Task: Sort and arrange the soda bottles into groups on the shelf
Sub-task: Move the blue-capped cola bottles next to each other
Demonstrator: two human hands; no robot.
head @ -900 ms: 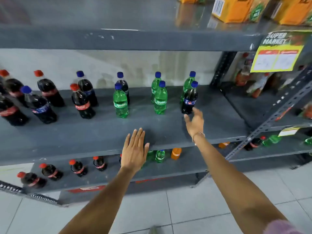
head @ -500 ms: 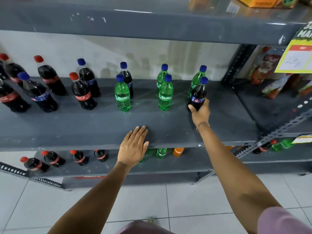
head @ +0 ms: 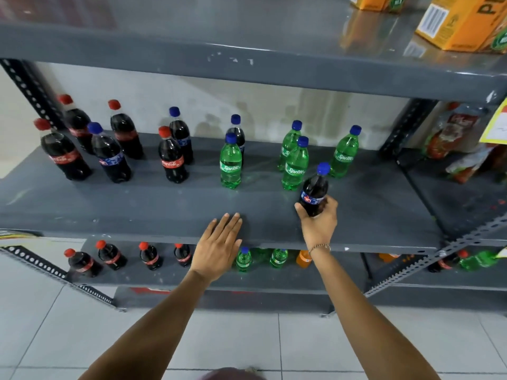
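R hand [head: 318,223] wrapped round lower body of dark blue-cap bottle [head: 315,193], fingers [head: 330,205] curled on label zone, thumb on near side. Bottle tilted, cap leaning away twd back; looks lifted or half-lifted near front of middle shelf [head: 153,212], can't tell if base touches. L hand [head: 219,242] flat on shelf edge, fingers spread slightly, holding nothing.

Risks, as judged:
- Grip low on bottle, top-heavy above fist; quick swing could tip it or let it slip thru fingers.
- Front green bottle [head: 295,167] just beside held one, 2nd green [head: 288,149] close behind it, 3rd green [head: 345,156] to the R. Leaning cap or knuckles could clip them, domino likely since all stand upright on narrow bases.
- Route to other blue-cap darks goes L past lone green bottle [head: 231,164] and dark one [head: 238,134] tucked behind it; low carry could knock either.
- Bottle near front lip; fumble = drop to tile floor [head: 247,338].
- L hand on edge sits in carry path.

Containers:
- All bottles capped, seemingly full. Held one: dark cola, blue label.
- L side mixed: red-cap cola [head: 171,157], blue-cap dark [head: 109,154], more of both behind, not yet grouped.
- Lower shelf [head: 153,278]: red-cap darks, greens, one orange, partly hidden.
- Top shelf: orange cartons [head: 461,23], contents unseen.
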